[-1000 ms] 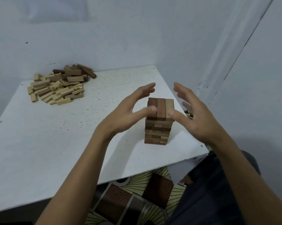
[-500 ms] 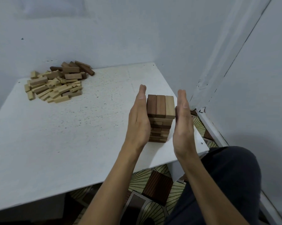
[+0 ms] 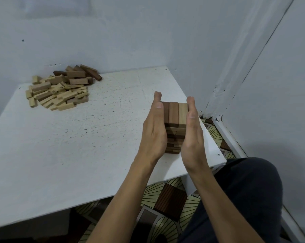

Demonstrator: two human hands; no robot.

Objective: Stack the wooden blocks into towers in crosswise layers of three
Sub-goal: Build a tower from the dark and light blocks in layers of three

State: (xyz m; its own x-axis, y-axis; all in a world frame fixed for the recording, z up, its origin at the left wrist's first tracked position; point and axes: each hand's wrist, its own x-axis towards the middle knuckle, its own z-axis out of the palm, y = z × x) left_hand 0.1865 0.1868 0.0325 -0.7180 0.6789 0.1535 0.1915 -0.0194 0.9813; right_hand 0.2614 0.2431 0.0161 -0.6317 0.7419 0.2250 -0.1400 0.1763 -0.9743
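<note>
A tower of wooden blocks (image 3: 174, 120) stands near the right edge of the white table (image 3: 78, 146), several crosswise layers high, with three blocks side by side on top. My left hand (image 3: 154, 130) presses flat against the tower's left side, fingers straight and pointing away from me. My right hand (image 3: 192, 130) presses flat against its right side the same way. The hands hide most of both side faces. A loose pile of light and dark wooden blocks (image 3: 60, 90) lies at the table's far left.
Grey walls close in behind the table and on the right. The tower stands close to the table's right edge (image 3: 218, 155). A patterned floor (image 3: 169, 199) shows below the front edge, and my dark-clothed knee (image 3: 244, 190) is at lower right.
Both hands have gone from spread and cupped around the tower's top to flat palms, and have closed in onto the tower's two sides. The tower has stayed in place.
</note>
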